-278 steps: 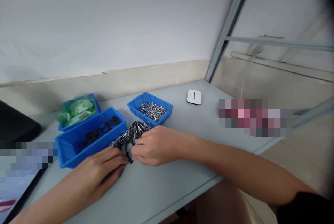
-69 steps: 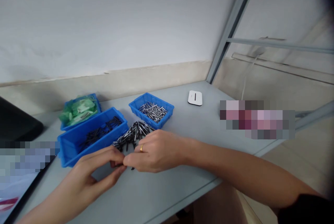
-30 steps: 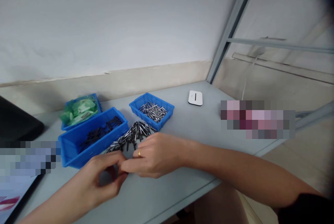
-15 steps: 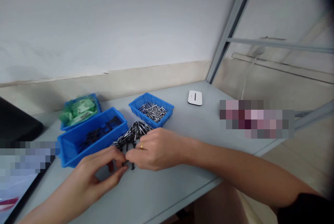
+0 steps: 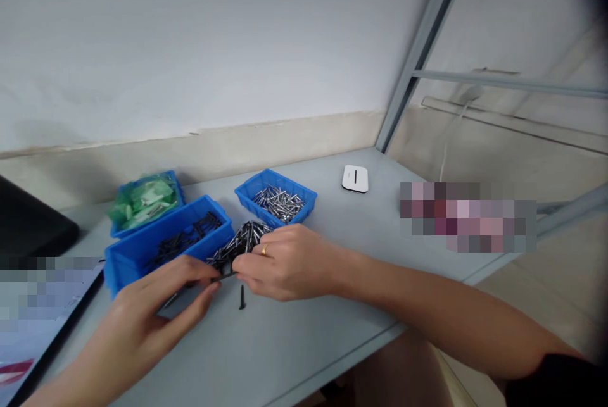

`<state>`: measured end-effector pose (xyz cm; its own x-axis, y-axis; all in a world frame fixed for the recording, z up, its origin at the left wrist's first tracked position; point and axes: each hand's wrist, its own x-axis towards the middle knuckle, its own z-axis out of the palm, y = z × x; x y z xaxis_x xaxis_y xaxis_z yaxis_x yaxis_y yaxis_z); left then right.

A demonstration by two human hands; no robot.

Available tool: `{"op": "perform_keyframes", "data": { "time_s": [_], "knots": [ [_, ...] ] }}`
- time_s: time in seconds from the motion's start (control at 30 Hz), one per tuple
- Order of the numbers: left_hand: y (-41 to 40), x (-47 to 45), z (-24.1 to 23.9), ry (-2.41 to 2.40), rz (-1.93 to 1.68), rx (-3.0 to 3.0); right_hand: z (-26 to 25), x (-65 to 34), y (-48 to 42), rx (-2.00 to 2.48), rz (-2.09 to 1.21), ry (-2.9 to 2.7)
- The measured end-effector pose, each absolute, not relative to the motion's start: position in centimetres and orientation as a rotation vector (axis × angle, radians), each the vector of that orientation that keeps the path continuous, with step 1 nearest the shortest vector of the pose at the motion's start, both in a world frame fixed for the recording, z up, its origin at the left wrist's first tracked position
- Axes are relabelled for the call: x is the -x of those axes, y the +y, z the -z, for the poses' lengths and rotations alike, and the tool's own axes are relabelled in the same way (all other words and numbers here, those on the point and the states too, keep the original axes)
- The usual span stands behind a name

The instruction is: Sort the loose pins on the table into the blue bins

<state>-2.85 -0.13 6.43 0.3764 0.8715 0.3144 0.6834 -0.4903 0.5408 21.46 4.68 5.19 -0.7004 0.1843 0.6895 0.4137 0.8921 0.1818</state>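
Note:
A black screw (image 5: 228,275) spans the gap between my two hands. My left hand (image 5: 159,306) pinches one end between thumb and forefinger. The fingers of my right hand (image 5: 289,261), with a gold ring, are closed at the screw's other end. Just behind them lies a mixed pile of black and silver screws (image 5: 244,237), partly hidden by my right hand. Below the hands, a single black screw (image 5: 242,298) is on the table by itself. A thin metallic piece (image 5: 170,299) shows beside my left palm, too unclear to name.
A long blue bin (image 5: 114,261) holds black screws. Another blue bin (image 5: 304,207) has silver screws, and a third blue bin (image 5: 178,188) holds green plastic packets. A white square device (image 5: 355,179) lies near the wall. A metal frame post (image 5: 403,97) rises at the right.
My left hand has shifted left and slightly up, and a screw now shows between both hands' fingertips. My right hand has risen a little, leaving the single black screw in full view.

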Motion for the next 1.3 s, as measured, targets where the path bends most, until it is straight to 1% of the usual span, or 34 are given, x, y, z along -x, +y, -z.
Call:
{"op": "perform_keyframes", "data": {
  "time_s": [0.1, 0.23, 0.37, 0.5, 0.57, 0.7, 0.87, 1.0, 1.17, 1.3],
  "knots": [
    [0.4, 3.6, -6.7, 1.431, -0.898, -2.416, -5.1, -21.4, 4.8, 0.465, 0.424, -2.344],
    [1.4, 4.6, -7.1, 1.481, -1.01, -2.645, -5.4, -21.6, 4.7, 0.495, 0.347, -2.52],
    [2.4, 5.7, -7.1, 1.56, -0.904, -2.893, -5.8, -21.6, 4.4, 0.488, 0.243, -2.746],
    [3.7, 7.2, -6.5, 1.78, -0.756, -2.96, -6.0, -21.5, 4.3, 0.509, 0.153, -2.897],
    [4.3, 7.8, -6.2, 1.885, -0.669, -2.902, -6.1, -21.5, 4.4, 0.52, 0.121, -2.924],
    [5.0, 8.2, -6.5, 2.064, -0.419, -2.515, -6.3, -21.5, 4.4, 0.539, 0.095, -2.95],
    [5.6, 8.1, -8.1, 2.146, -0.338, -2.149, -6.6, -21.5, 4.3, 0.556, 0.061, -2.997],
    [6.1, 8.3, -8.6, 2.132, -0.318, -2.064, -6.7, -21.4, 4.3, 0.582, 0.057, -3.015],
    [6.4, 8.8, -8.2, 2.123, -0.187, -2.088, -6.7, -21.4, 4.3, 0.594, 0.059, -3.05],
    [6.4, 9.0, -7.9, 2.103, -0.205, -2.101, -6.7, -21.4, 4.3, 0.607, 0.065, -3.047]
  ]
}}
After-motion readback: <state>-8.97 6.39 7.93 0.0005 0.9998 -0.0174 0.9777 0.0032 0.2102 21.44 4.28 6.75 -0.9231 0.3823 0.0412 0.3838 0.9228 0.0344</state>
